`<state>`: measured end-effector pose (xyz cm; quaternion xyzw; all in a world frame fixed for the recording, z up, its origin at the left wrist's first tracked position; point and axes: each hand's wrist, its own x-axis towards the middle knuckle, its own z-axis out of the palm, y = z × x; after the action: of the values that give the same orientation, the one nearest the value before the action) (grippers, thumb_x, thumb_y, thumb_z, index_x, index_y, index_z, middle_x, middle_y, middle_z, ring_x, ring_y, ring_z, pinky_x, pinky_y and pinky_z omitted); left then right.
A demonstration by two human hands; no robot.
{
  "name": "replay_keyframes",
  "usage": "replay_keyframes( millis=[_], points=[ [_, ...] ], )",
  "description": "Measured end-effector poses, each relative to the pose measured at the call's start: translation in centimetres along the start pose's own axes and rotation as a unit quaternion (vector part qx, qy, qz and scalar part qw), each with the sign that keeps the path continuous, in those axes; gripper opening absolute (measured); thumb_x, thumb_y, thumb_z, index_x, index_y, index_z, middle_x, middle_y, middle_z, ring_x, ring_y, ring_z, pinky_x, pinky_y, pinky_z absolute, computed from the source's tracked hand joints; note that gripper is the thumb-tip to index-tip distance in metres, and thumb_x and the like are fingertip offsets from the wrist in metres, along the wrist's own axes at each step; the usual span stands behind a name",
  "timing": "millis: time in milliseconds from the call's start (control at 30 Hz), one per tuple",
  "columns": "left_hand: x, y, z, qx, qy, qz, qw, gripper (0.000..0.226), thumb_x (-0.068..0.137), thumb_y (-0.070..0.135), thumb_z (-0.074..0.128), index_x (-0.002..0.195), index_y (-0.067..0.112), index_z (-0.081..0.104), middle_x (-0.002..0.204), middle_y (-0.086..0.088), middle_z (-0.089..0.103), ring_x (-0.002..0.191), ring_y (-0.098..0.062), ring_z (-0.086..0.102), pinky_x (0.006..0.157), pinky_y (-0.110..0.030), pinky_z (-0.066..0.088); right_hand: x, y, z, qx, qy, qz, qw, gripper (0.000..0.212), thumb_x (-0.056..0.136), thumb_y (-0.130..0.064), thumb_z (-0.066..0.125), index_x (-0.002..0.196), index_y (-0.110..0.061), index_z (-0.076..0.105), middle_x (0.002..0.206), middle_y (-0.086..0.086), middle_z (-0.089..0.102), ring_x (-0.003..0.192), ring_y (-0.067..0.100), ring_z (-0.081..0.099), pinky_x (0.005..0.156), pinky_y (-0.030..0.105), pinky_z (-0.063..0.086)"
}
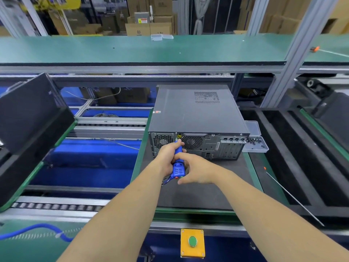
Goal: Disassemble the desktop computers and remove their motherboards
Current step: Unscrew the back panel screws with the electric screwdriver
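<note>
The left hand (pixel 167 154) grips a screwdriver (pixel 178 161) (tip at the case (pixel 198 114) ahead), the right hand (pixel 196 170) loosely cupping its rear.

A factory assembly line: roller conveyors (pixel 56 206), green-matted workbench shelf (pixel 132 48), aluminium framing (pixel 294 52), stacked cardboard boxes (pixel 149 28) behind.
</note>
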<state>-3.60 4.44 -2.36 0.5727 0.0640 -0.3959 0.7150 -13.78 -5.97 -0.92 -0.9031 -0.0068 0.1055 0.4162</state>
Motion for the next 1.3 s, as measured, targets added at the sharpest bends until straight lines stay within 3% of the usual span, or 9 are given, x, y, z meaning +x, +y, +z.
replay_keyframes(
  millis=[300,433,567,733,833,933,1067,1300],
  points=[
    [0.1,0.2,0.1,-0.020,-0.006,-0.011,1.000,0.028,0.100,0.032,0.059,0.112,0.008,0.065,0.075,-0.006,0.064,0.062,-0.022,0.059,0.067,-0.036,0.052,0.2,0.3,-0.3,0.020,0.007,-0.003,1.000,0.056,0.073,-0.019,0.084,0.117,-0.038,0.056,0.103,0.004,0.065,0.064,0.001,0.051,0.073,0.028,0.051],
    [0.1,0.3,-0.7,-0.027,-0.024,-0.041,0.998,0.024,0.093,0.029,0.067,0.102,0.007,0.066,0.074,-0.008,0.069,0.062,-0.025,0.067,0.064,-0.035,0.059,0.5,0.0,-0.4,0.034,0.015,0.003,0.999,0.055,0.069,-0.022,0.086,0.113,-0.041,0.058,0.102,0.011,0.067,0.069,0.012,0.054,0.081,0.043,0.055],
    [0.1,0.1,-1.1,-0.001,-0.049,-0.060,0.997,0.019,0.093,0.025,0.066,0.094,0.007,0.065,0.071,-0.009,0.067,0.060,-0.026,0.067,0.065,-0.038,0.059,0.6,-0.1,-0.3,0.049,0.010,0.002,0.999,0.055,0.068,-0.021,0.086,0.111,-0.041,0.060,0.093,0.013,0.069,0.066,0.012,0.054,0.081,0.046,0.055],
    [0.1,0.1,-1.0,-0.007,-0.048,-0.060,0.997,0.017,0.095,0.024,0.064,0.090,0.008,0.063,0.070,-0.010,0.066,0.060,-0.027,0.067,0.062,-0.038,0.059,0.7,-0.1,-0.4,0.045,0.007,0.010,0.999,0.056,0.066,-0.024,0.085,0.113,-0.043,0.060,0.098,0.019,0.068,0.079,0.036,0.063,0.083,0.055,0.056],
    [0.1,0.0,-0.9,-0.013,-0.048,-0.063,0.997,0.017,0.095,0.024,0.063,0.089,0.008,0.063,0.071,-0.009,0.065,0.059,-0.026,0.066,0.062,-0.037,0.059,0.7,0.0,-0.4,0.041,0.007,0.005,0.999,0.055,0.067,-0.022,0.085,0.112,-0.041,0.060,0.098,0.019,0.068,0.086,0.040,0.063,0.083,0.055,0.056],
    [0.1,0.1,-0.8,-0.014,-0.050,-0.061,0.997,0.017,0.095,0.025,0.064,0.089,0.009,0.063,0.071,-0.009,0.064,0.061,-0.027,0.066,0.064,-0.038,0.059,0.7,0.2,-0.4,0.037,0.005,0.008,0.999,0.056,0.067,-0.026,0.085,0.112,-0.045,0.057,0.097,0.008,0.067,0.076,0.023,0.062,0.083,0.049,0.057],
    [0.3,0.2,-0.9,-0.010,-0.043,-0.060,0.997,0.017,0.095,0.025,0.064,0.094,0.008,0.063,0.068,-0.008,0.064,0.061,-0.026,0.066,0.064,-0.038,0.059,0.8,-0.1,-0.1,0.019,0.006,0.010,1.000,0.054,0.063,-0.041,0.083,0.107,-0.047,0.053,0.089,-0.018,0.062,0.070,0.000,0.056,0.071,0.029,0.053],
    [0.2,0.2,-0.8,-0.021,-0.043,-0.065,0.997,0.016,0.094,0.024,0.065,0.093,0.008,0.064,0.073,-0.010,0.065,0.061,-0.028,0.066,0.063,-0.039,0.060,0.8,0.0,0.3,0.028,0.047,0.000,0.999,0.042,0.067,-0.035,0.079,0.100,-0.046,0.056,0.076,-0.027,0.060,0.061,0.002,0.055,0.057,0.017,0.045]
  ],
)
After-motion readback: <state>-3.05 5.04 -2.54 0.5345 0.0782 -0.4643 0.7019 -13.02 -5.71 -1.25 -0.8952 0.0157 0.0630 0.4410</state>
